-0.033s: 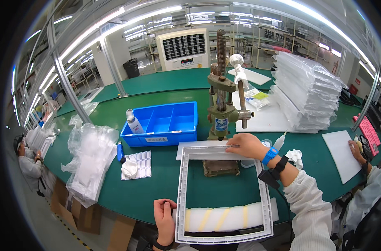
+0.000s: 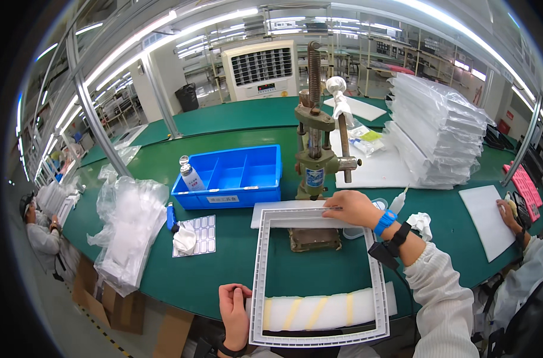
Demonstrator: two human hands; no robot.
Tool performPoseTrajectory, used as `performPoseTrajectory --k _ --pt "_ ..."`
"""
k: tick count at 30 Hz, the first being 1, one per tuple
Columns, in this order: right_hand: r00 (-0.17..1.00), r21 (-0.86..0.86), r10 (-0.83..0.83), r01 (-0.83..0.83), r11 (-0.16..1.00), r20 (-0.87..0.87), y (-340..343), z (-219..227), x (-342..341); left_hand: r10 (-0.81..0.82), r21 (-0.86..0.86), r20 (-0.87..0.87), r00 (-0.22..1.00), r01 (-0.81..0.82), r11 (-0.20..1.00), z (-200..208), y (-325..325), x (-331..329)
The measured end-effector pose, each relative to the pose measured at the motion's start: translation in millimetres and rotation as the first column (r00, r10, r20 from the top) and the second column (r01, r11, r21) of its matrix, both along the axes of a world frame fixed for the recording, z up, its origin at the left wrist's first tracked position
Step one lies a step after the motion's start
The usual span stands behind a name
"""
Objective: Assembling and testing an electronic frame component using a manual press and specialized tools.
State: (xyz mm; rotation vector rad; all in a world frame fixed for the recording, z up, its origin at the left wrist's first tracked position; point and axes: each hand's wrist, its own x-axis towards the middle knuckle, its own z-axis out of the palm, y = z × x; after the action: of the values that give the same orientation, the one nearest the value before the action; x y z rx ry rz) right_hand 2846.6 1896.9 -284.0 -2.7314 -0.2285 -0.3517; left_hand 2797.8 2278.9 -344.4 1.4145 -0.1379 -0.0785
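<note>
A white rectangular plastic frame (image 2: 260, 268), ribbed along its sides, rests tilted in front of me. Its top lies over a white board (image 2: 283, 206) at the press base; its lower part spans a white foam roll (image 2: 328, 310) wrapped with yellow tape. My right hand (image 2: 356, 209) is at the frame's top bar, fingertips pinched on a small thin dark piece (image 2: 333, 208). Beside the frame's lower left side is my left hand (image 2: 234, 310), fingers curled and thumb pressed against them; what they hold, if anything, is hidden. Behind the frame stands a green hand press (image 2: 315, 158).
Left of the press are a blue divided bin (image 2: 226, 200) with a bottle (image 2: 191, 176), a label sheet (image 2: 204, 235), and bagged white parts (image 2: 128, 232). Wrapped parts (image 2: 435, 131) are stacked at right, near a squeeze bottle (image 2: 398, 201). A co-worker's hand (image 2: 510, 216) touches a white sheet (image 2: 487, 224).
</note>
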Motion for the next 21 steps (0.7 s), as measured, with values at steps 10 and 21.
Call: performPoseTrajectory --k 10,21 --pt "0.998 0.033 -0.028 0.026 0.999 0.048 -7.5 -3.0 -9.7 -0.311 0.209 0.268 0.912 0.260 0.943 86.0 -46.2 96.9" --pt "1.000 0.060 -0.017 0.015 0.998 0.025 1.4 -1.1 -3.1 -0.554 0.556 0.400 0.730 0.287 0.780 53.5 -184.7 160.4"
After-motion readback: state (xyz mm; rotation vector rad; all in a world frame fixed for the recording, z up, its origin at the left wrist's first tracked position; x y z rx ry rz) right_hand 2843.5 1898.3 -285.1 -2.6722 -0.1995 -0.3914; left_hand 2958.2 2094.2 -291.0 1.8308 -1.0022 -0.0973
